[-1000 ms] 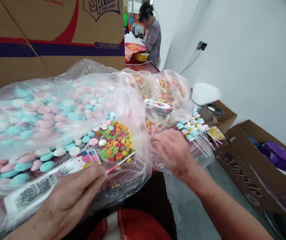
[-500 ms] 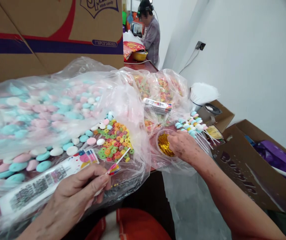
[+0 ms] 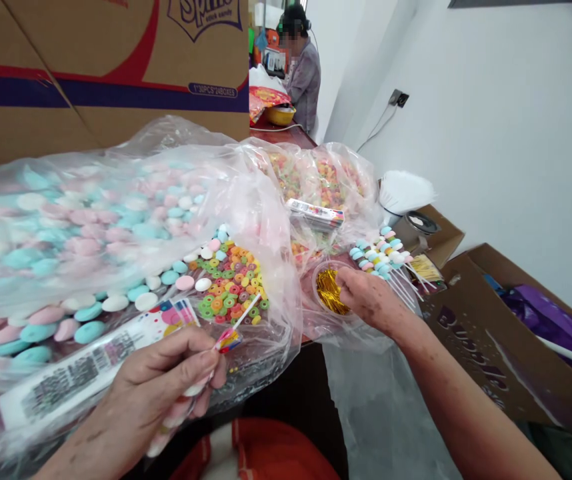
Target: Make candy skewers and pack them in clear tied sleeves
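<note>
My left hand is closed around a candy stick in a printed clear bag. The bag's neck is gathered between thumb and forefinger, and a white stick pokes out up and right. Pink and white candies show below the fingers. My right hand reaches to a round clear tub of gold twist ties. Its fingers are bent together at the tub's right side, and their tips are partly hidden. Loose ring candies lie between the hands. A stack of printed bags lies beside my left hand.
A big plastic bag of pastel candies fills the left, before a cardboard box. Several candy sticks lie right of the tub. Another bag stack rests on bagged rings. An open carton stands at right; a person works behind.
The left hand has turned slightly, so more of the candies below its fingers shows. My right hand remains at the tub with little movement. The view has shifted slightly.
</note>
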Motion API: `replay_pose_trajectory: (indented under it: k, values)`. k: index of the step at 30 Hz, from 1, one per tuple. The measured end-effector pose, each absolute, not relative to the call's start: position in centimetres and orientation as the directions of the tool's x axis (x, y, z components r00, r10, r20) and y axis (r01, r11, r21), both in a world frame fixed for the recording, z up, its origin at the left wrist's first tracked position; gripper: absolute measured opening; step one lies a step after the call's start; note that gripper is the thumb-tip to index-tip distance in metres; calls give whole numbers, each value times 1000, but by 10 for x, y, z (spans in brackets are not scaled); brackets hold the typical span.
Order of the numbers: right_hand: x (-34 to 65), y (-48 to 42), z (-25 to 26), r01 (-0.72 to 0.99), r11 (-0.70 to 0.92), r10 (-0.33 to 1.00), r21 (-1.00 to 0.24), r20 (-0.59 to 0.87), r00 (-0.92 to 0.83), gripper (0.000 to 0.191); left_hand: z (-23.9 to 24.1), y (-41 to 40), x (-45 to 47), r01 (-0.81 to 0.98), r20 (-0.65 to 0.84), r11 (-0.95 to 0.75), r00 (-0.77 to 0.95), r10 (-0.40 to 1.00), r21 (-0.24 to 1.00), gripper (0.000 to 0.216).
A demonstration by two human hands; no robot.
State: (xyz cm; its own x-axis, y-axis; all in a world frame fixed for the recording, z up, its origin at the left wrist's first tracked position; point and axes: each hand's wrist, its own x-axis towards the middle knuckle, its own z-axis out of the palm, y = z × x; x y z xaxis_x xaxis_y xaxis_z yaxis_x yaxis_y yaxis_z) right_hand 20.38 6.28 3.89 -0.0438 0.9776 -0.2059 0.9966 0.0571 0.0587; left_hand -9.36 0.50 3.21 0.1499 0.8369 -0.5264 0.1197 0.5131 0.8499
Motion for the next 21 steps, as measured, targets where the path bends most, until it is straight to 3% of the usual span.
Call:
replay_pose_trajectory:
  k: [3, 6, 9, 13, 21]
  values:
    - [216, 61, 27, 984, 123, 992, -126, 37, -119, 23, 32, 6, -96, 30, -522, 527, 200, 829, 849, 27]
    - [217, 54, 20, 929, 159, 924, -335, 382, -20, 27, 30, 9, -94, -93, -508, 543, 252, 824, 834, 26]
    - [193, 41, 21, 830, 298, 841, -471, 541, 5, 23, 24, 15, -85, -201, -439, 537, 383, 813, 820, 26]
    - [141, 29, 19, 601, 471, 845, -646, 527, -96, 20, 19, 18, -66, -292, -342, 521, 491, 802, 802, 24]
    - [98, 26, 5, 322, 312, 948, -894, 272, -163, 14, 15, 19, -57, -391, -362, 535, 435, 824, 749, 21]
